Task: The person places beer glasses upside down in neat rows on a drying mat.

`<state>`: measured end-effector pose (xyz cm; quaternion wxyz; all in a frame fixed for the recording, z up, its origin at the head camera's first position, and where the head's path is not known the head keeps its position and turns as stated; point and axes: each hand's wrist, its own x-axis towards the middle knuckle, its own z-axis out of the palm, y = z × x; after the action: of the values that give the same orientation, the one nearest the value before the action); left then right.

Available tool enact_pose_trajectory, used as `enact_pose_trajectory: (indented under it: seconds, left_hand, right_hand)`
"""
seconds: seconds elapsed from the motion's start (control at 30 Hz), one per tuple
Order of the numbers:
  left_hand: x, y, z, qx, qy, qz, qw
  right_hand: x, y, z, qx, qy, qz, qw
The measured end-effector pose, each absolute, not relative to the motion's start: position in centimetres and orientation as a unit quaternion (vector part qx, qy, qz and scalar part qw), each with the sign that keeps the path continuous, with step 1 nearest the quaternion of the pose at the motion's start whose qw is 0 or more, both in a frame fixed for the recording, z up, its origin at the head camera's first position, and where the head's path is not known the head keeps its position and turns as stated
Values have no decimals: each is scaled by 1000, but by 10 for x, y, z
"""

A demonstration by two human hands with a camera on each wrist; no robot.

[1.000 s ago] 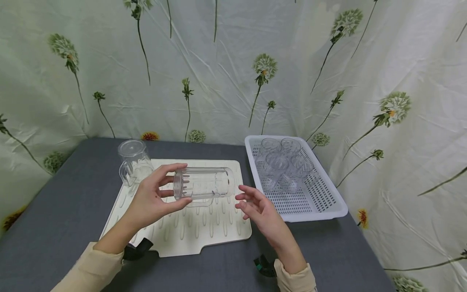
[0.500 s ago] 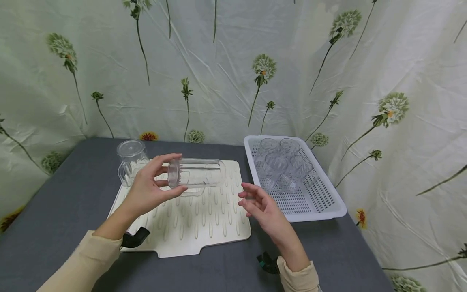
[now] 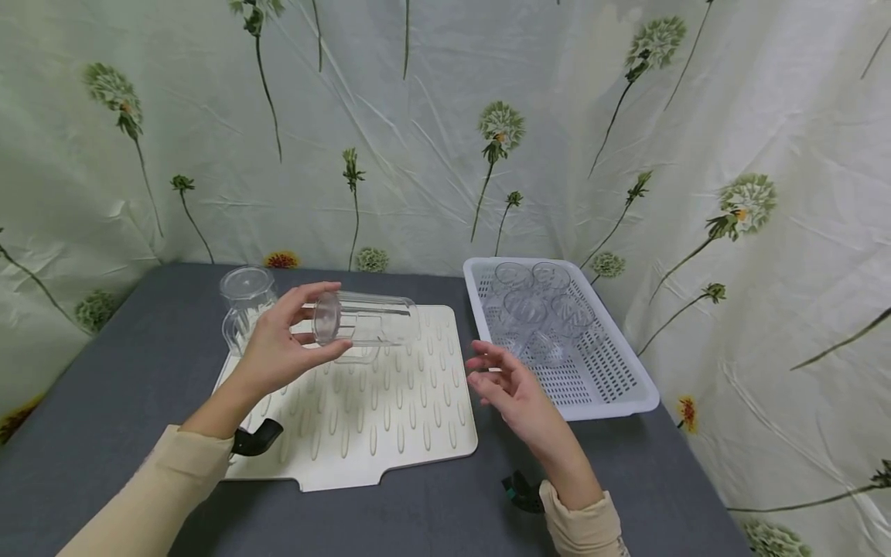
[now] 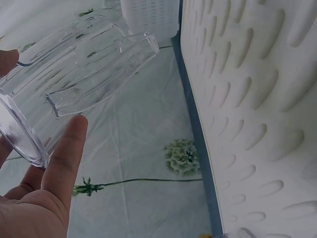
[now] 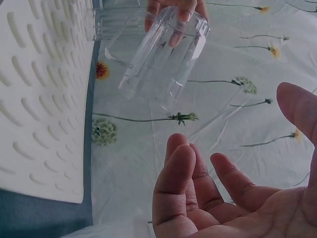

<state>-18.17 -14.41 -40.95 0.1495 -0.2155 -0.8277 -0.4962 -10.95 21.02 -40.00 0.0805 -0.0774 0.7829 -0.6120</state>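
Observation:
My left hand (image 3: pixel 281 344) grips a clear mug (image 3: pixel 376 317) round its base end, thumb below and fingers above. The mug lies sideways in the air over the white ridged draining board (image 3: pixel 390 418), its mouth towards the right and its handle underneath. In the left wrist view the mug's handle (image 4: pixel 106 77) shows close beside a fingertip. My right hand (image 3: pixel 515 391) hangs between the board and the basket, fingers loosely bent, holding nothing. The right wrist view shows its palm and fingers (image 5: pixel 173 183) apart from the mug. Another clear mug (image 3: pixel 247 290) stands upside down at the board's back left corner.
A white perforated basket (image 3: pixel 605 410) sits on the right side of the dark grey table (image 3: pixel 390 518), with several clear glasses (image 3: pixel 525 309) in its back part. Behind the table hangs a flower-patterned curtain (image 3: pixel 418 193).
My left hand has carried the mug leftward, up and slightly away from my right hand. My right hand has moved a little to the right, still holding nothing.

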Motion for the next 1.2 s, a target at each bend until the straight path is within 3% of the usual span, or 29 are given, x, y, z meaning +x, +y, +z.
enact_pose_trajectory:
  seconds: [1.2]
  left_hand:
    - [-217,-143,-402,-190,-873,-429,133]
  right_hand:
    - [-133,262,-376,-51,881,-469,-17]
